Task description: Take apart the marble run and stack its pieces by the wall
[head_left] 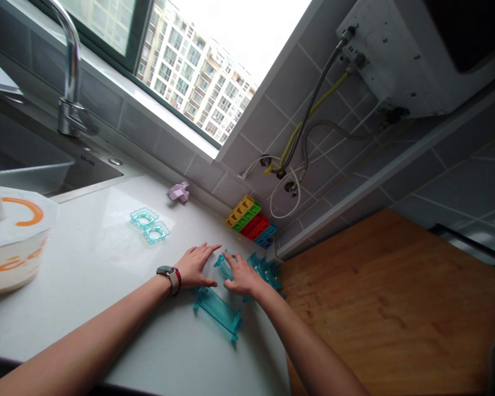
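Over the white counter, my left hand is open, thumb and fingers spread, with nothing in it. Facing it, my right hand has its fingers on a small translucent teal plastic piece, gripping it at the edge; part of that piece is hidden under the fingers. Just below both hands lies a teal translucent plastic panel with raised end tabs. Behind my right wrist, several teal pieces with pointed edges sit together at the counter's corner.
Two clear teal frames with round holes and a lilac folded-looking object lie farther back. Coloured plastic blocks stand against the wall. A large lidded cup is at left, near the sink. A wooden board borders the right.
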`<state>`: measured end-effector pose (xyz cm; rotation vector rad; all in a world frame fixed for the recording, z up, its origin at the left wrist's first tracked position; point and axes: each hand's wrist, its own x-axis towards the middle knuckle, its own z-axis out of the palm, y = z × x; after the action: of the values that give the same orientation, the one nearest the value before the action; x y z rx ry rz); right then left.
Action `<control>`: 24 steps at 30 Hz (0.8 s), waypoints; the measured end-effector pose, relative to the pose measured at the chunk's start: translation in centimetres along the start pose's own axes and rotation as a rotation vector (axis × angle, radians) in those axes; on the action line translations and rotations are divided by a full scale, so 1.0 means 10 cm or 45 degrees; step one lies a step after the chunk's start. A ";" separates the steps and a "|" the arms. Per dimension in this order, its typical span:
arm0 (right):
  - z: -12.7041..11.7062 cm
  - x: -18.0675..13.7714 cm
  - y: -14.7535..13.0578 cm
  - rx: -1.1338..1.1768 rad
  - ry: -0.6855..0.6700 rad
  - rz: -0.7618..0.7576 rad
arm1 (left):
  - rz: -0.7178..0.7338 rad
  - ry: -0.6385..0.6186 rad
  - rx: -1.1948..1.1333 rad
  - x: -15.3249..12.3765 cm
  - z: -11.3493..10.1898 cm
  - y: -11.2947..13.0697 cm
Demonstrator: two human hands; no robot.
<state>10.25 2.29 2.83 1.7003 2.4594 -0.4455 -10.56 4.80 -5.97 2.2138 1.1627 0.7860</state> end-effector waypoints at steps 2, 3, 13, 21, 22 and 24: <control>-0.08 0.02 0.08 0.100 0.080 0.014 | -0.013 0.007 -0.029 0.01 -0.02 0.01; -0.13 0.04 0.12 0.157 0.131 0.017 | -0.019 0.022 -0.055 0.02 -0.03 0.02; -0.33 0.07 0.17 0.821 0.490 0.085 | -0.079 0.251 -0.528 0.04 -0.19 0.16; -0.07 0.31 0.01 0.987 0.559 0.230 | -0.090 0.160 -0.833 0.06 -0.20 0.20; -0.04 0.37 -0.01 0.987 0.589 0.266 | -0.078 0.142 -0.848 0.05 -0.19 0.21; 0.01 0.50 -0.04 0.990 0.651 0.338 | -0.051 0.128 -0.847 0.04 -0.17 0.22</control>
<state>8.08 6.62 1.51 2.6833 2.4708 -1.1742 -10.35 4.29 -3.20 1.6090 0.8214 1.0877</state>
